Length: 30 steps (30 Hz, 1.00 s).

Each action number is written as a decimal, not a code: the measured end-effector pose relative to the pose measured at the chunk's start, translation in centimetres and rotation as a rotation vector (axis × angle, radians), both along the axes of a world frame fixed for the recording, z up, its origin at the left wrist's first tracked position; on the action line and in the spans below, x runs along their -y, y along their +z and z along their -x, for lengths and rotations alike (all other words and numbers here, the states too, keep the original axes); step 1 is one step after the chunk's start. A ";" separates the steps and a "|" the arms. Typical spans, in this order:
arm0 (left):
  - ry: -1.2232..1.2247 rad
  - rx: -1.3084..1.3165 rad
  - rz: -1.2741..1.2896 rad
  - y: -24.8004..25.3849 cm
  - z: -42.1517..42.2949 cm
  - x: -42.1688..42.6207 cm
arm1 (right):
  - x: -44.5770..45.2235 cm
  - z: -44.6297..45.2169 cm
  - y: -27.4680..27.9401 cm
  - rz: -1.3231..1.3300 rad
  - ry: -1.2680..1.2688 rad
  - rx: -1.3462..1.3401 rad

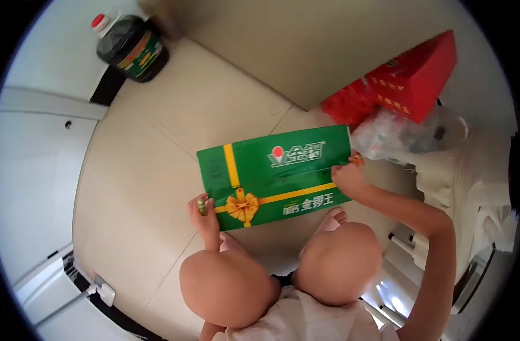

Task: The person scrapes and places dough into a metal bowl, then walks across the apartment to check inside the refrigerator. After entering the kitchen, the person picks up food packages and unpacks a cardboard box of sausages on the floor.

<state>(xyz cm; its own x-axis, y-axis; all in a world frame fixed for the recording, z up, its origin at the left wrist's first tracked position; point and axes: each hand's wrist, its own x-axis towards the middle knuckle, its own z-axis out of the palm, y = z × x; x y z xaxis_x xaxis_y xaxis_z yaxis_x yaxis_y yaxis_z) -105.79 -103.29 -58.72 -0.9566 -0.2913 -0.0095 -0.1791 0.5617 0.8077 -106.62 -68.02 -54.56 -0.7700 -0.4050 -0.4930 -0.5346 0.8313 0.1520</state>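
Note:
A flattened green cardboard box with yellow ribbon stripes, a printed bow and white characters lies across the space in front of my knees. My left hand is closed on its lower left edge. At the right side, my right hand has its fingers bent round the cardboard's edge. A small patterned item shows at each hand, by the fingers; what these items are I cannot make out.
A large dark bottle with a red cap stands at the upper left. On the right are a red box, a red bag, clear plastic bags and a cloth-covered chair. A white door is at the left.

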 end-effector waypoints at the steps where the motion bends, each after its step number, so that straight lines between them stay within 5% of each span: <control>1: 0.016 0.014 0.014 0.2 0.1 0.0 | -0.7 -0.3 0.0 -0.010 -0.016 -0.005; 10: -0.031 -0.083 0.194 0.4 -0.4 -0.2 | 0.5 -1.1 0.0 0.002 -0.132 -0.083; 13: -0.113 -0.016 0.401 1.3 -0.7 -0.6 | -0.1 -1.8 1.2 -0.158 -0.353 0.269; 19: -0.653 -0.135 0.488 0.6 -0.8 -4.1 | -3.1 -3.5 1.7 0.293 -0.582 -0.171; 30: -0.923 -0.277 0.608 -0.4 -0.1 -8.1 | 2.7 6.9 1.5 0.472 -0.064 0.012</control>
